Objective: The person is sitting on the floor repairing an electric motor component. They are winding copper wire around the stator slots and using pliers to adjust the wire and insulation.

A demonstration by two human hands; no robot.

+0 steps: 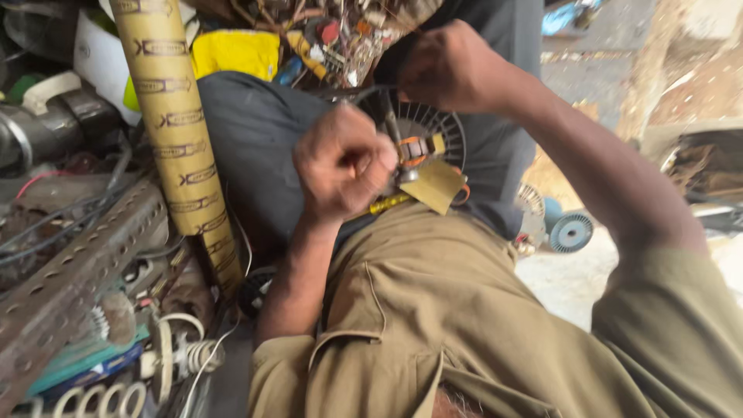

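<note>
Left hand: the left hand (pixel 343 161) is curled into a tight fist beside the slotted round metal motor core (pixel 424 133), seemingly gripping a yellow-handled tool (pixel 385 204) (grip partly hidden).
Right hand: the right hand (pixel 447 66) is closed over the core's upper edge, fingers bent around it.
Motor core: it rests on the person's dark-trousered lap, with orange wire loops (pixel 414 150) and a tan card piece (pixel 433 186) at its front.
Left of the lap: a tan cardboard tube (pixel 174 116) leans upright beside a perforated grey metal angle bar (pixel 85 267).
Floor at right: a small blue spool (pixel 571 231).
</note>
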